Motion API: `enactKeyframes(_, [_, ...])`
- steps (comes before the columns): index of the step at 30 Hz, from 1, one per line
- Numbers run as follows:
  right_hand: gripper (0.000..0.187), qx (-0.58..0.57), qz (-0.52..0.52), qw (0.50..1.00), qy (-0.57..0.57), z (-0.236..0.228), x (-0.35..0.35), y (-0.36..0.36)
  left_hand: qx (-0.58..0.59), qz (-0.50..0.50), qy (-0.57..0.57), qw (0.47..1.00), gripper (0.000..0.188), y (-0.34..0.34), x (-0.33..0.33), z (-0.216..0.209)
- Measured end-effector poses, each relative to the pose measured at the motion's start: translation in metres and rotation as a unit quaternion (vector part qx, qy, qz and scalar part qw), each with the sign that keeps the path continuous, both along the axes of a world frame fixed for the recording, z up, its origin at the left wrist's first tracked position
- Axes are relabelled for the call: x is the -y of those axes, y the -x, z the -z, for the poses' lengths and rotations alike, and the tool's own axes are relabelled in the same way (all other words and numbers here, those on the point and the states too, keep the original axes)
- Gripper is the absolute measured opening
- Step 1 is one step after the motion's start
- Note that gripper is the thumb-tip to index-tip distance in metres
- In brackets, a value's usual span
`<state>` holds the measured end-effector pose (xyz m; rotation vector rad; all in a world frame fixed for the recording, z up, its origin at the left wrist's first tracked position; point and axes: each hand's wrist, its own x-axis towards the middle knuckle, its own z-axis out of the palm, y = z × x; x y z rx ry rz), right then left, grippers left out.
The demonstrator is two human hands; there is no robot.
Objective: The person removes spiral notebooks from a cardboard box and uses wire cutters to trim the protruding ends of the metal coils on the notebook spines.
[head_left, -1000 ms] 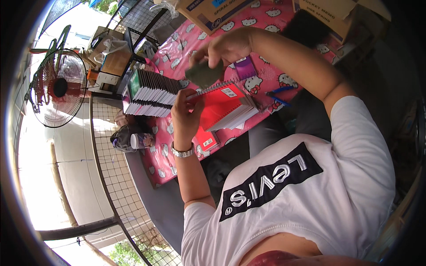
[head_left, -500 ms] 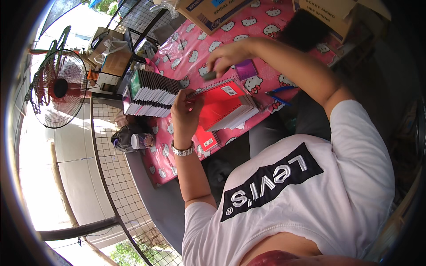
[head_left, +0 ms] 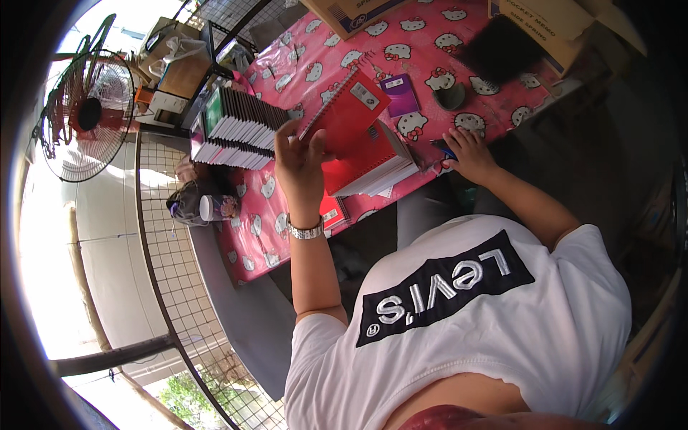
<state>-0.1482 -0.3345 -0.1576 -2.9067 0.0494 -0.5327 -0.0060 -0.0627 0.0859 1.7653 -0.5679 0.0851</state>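
My left hand [head_left: 299, 168] is closed on the lower left end of a red spiral notebook [head_left: 351, 107], thumb toward the cover and fingers by the coil. Beneath that notebook lies a stack of red notebooks [head_left: 364, 159]. At the table's near edge, my right hand [head_left: 471, 156] has its fingers over blue-handled pliers [head_left: 443, 148], partly hiding them. A small purple notebook [head_left: 400, 95] lies beyond the red ones. Right of it sits a dark, rounded, shallow piece [head_left: 450, 97], whose kind I cannot make out.
Two stacked rows of dark-covered notebooks [head_left: 247, 118] stand on the left of the pink patterned tablecloth [head_left: 283, 86]. Cardboard boxes [head_left: 541, 29] and a black fuzzy patch [head_left: 502, 50] are at the back. Another red notebook [head_left: 334, 212] lies near the front edge; a fan [head_left: 88, 115] stands left.
My right hand has left the coil and come back to the pliers on the right. The red notebook's coil edge has swung to a steeper angle, with my left hand still on it.
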Motion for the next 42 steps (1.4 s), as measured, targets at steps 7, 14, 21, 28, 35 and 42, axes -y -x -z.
enactKeyframes(7, [0.049, 0.146, -0.015, 0.937, -0.318, -0.064, 0.0, -0.023, -0.041, -0.044, -0.01, 0.998, 0.021, -0.003, -0.006, 0.007])
enactKeyframes(14, [0.052, 0.22, -0.2, 0.911, -0.287, -0.213, -0.06, -0.034, 0.01, -0.033, 0.028, 0.999, 0.017, 0.006, 0.002, 0.011])
enactKeyframes(21, [0.049, 0.215, -0.219, 0.927, -0.215, -0.236, -0.091, -0.05, 0.019, -0.001, 0.067, 0.998, 0.013, 0.015, 0.001, 0.012])
enactKeyframes(28, [0.049, 0.213, -0.186, 0.947, -0.151, -0.249, -0.1, -0.043, 0.051, -0.025, -0.003, 0.998, 0.02, 0.006, -0.016, 0.035])
enactKeyframes(35, [0.045, 0.198, -0.174, 0.953, -0.151, -0.25, -0.101, -0.041, 0.067, -0.029, 0.055, 0.996, 0.022, 0.013, -0.004, 0.031])
enactKeyframes(42, [0.038, -0.034, -0.222, 0.916, -0.332, -0.264, -0.099, -0.036, 0.279, -0.162, -0.134, 0.937, 0.022, 0.024, -0.004, 0.024])
